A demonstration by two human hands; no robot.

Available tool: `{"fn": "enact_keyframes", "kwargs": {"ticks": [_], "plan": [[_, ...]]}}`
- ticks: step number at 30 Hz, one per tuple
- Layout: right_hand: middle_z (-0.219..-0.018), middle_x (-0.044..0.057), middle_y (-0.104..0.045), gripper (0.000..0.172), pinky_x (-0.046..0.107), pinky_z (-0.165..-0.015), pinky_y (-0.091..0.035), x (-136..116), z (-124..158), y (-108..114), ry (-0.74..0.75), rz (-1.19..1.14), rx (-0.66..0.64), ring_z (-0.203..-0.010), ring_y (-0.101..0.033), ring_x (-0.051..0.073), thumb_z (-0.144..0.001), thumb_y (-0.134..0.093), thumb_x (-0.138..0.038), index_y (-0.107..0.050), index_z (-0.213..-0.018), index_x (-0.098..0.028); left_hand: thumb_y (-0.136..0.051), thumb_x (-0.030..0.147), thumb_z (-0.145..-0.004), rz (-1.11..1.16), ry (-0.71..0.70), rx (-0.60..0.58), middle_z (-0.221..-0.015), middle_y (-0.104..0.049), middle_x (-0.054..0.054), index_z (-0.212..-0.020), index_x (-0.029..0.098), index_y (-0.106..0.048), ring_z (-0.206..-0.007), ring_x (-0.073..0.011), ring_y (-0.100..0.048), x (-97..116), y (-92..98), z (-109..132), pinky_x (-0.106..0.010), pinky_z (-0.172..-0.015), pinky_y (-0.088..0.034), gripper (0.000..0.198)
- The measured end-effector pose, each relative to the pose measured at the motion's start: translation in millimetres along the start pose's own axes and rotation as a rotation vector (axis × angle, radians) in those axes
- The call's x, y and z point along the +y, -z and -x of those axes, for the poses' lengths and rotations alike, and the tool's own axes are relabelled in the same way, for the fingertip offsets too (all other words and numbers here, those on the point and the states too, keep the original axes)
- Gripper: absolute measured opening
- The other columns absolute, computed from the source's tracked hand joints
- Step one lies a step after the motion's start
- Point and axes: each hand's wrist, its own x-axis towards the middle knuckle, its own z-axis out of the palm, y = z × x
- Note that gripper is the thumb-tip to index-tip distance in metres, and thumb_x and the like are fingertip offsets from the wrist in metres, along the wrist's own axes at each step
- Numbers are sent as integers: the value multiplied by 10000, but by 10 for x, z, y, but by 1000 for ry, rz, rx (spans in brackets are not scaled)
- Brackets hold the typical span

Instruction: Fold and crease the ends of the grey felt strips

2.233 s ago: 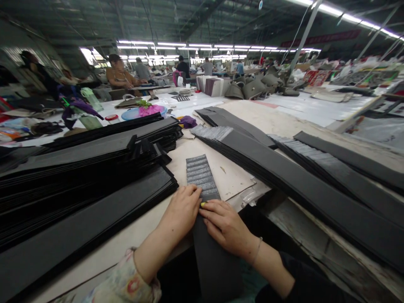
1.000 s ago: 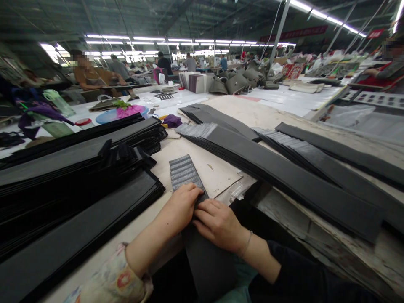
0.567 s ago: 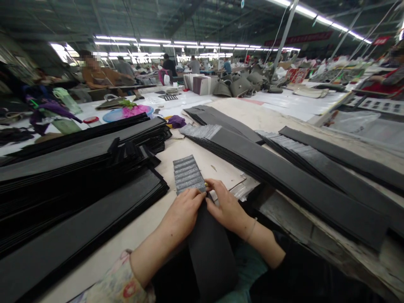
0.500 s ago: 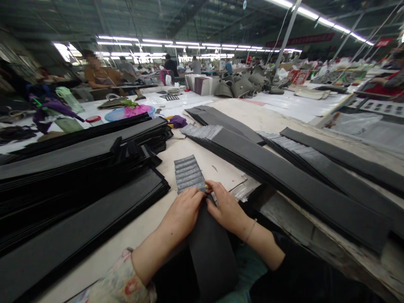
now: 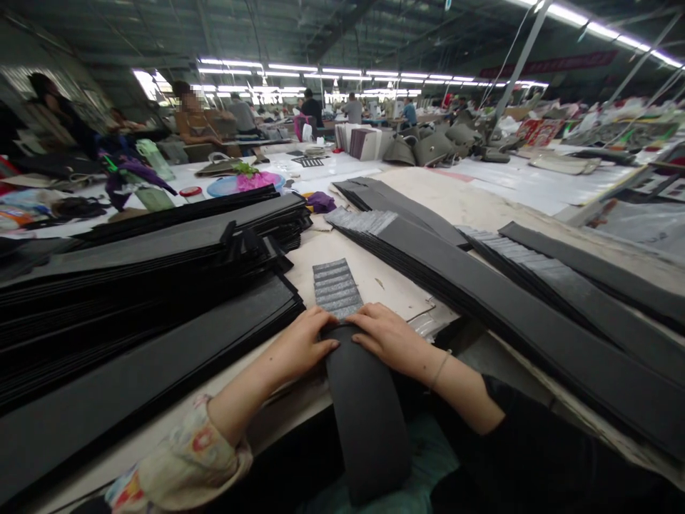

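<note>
A dark grey strip (image 5: 369, 407) hangs over the near table edge toward my lap. Beyond its upper end lie overlapping pieces with grey, ribbed-looking ends (image 5: 337, 288). My left hand (image 5: 304, 341) grips the strip's left edge, thumb on top. On the opposite edge, my right hand (image 5: 392, 338) pinches the strip between thumb and fingers. Piles of dark strips (image 5: 214, 321) are at the left. Another fanned stack of strips (image 5: 449, 275) slants across the right side.
A purple cloth (image 5: 321, 203), a blue tray (image 5: 218, 187) and a red-lidded jar (image 5: 191, 193) sit behind the left piles. Grey bags (image 5: 431, 145) lie farther back. A person (image 5: 193, 121) is at the back left.
My left hand has moved left along the strip's end, so my hands are farther apart, one at each edge. The view has turned slightly left.
</note>
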Motion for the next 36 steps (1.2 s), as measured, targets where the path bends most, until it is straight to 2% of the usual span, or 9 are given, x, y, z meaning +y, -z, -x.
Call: {"fn": "enact_keyframes", "kwargs": {"ticks": [8,13,17,22,25,27,31,34,36], "plan": [[-936,61,-534,228,330,-835,-418,11,-69,32,97,-38,-64,-928,-475,173,-828,-499,-167,-545,-1051,-168,-562,179,-762,-78,-103,23,-989,-547,-49,-930,177,-573,-962,-184,-486,36,-10,49,-322,-864,-397,168],[-881,60,-530,222,311,-780,-431,-41,-13,-21,156,117,-44,-852,-467,172,-862,-415,-137,-543,-1042,-152,-435,232,-850,-385,-125,1,-889,-544,-56,-923,168,-576,-867,-202,-480,107,-71,133,-355,-793,-408,171],[-859,64,-531,231,310,-750,-442,-95,22,-24,172,222,-30,-821,-468,179,-862,-419,-146,-534,-1061,-136,-400,173,-855,-534,-137,-10,-908,-543,-52,-1034,176,-546,-857,-190,-478,132,-101,184,-341,-792,-408,231],[-827,71,-542,178,323,-739,-449,-174,79,-27,79,269,38,-846,-491,196,-865,-439,-219,-574,-949,-139,-393,176,-861,-454,-116,45,-953,-555,-71,-1130,167,-504,-906,-194,-491,68,-159,333,-350,-841,-414,290],[-811,79,-546,172,328,-730,-448,-216,111,-49,43,305,70,-835,-499,201,-869,-423,-203,-579,-897,-134,-356,193,-878,-315,-44,96,-954,-573,-73,-1160,167,-484,-910,-190,-510,31,-186,431,-342,-848,-424,311],[-811,78,-547,168,329,-725,-447,-226,116,-58,40,312,72,-827,-501,201,-868,-422,-199,-577,-880,-137,-350,203,-880,-204,-13,75,-951,-590,-66,-1144,175,-501,-911,-180,-525,16,-142,444,-320,-849,-428,306],[-818,70,-549,149,326,-719,-444,-226,110,-54,38,307,63,-815,-503,197,-859,-446,-220,-574,-874,-145,-399,210,-852,-89,36,-49,-911,-609,-41,-990,179,-601,-877,-154,-557,-9,88,294,-259,-809,-440,247],[-816,71,-548,148,324,-722,-441,-233,120,-53,16,302,71,-823,-503,197,-857,-451,-226,-572,-876,-144,-408,202,-837,-172,74,17,-958,-585,-55,-984,164,-600,-897,-166,-554,-20,201,106,-272,-814,-431,245],[-819,71,-547,154,329,-722,-438,-240,131,-59,2,303,81,-826,-501,201,-860,-444,-229,-570,-880,-144,-401,208,-839,-244,69,59,-997,-567,-73,-1035,152,-573,-921,-180,-545,-16,185,1,-294,-840,-419,267]]}}
